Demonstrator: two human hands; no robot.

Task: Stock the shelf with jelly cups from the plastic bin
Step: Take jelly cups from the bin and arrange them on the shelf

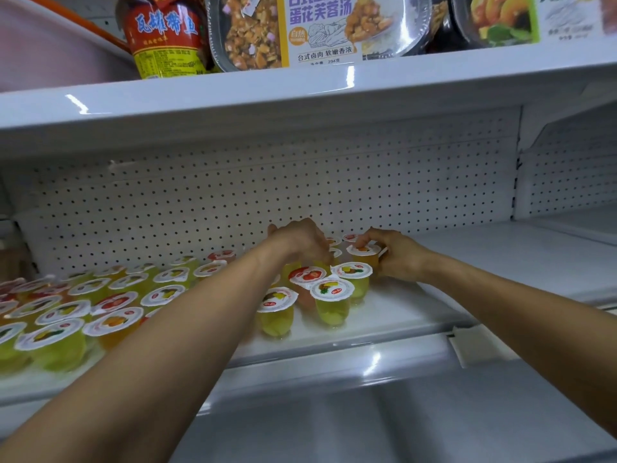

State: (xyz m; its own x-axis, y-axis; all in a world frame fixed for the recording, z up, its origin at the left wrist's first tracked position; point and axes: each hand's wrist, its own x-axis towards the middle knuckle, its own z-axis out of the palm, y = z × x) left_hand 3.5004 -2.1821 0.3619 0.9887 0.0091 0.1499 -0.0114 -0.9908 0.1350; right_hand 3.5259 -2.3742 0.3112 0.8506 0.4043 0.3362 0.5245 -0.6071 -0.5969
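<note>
Several jelly cups (113, 304) with white picture lids stand in rows on the white shelf (394, 312), filling its left half. Both my arms reach in to the right end of the rows. My left hand (300, 240) hovers over the back cups with its fingers curled down; what they hold is hidden. My right hand (397, 253) grips an orange jelly cup (364, 252) from the side, thumb on its lid. Yellow cups (332, 300) and a red-lidded cup (307, 275) stand just in front. The plastic bin is out of view.
A perforated white back panel (233, 202) closes the shelf behind. The shelf above (267, 95) carries a red jar (167, 35) and boxed meals (300, 28). The right half of the jelly shelf (500, 255) is bare white board. A lower shelf (367, 412) lies below.
</note>
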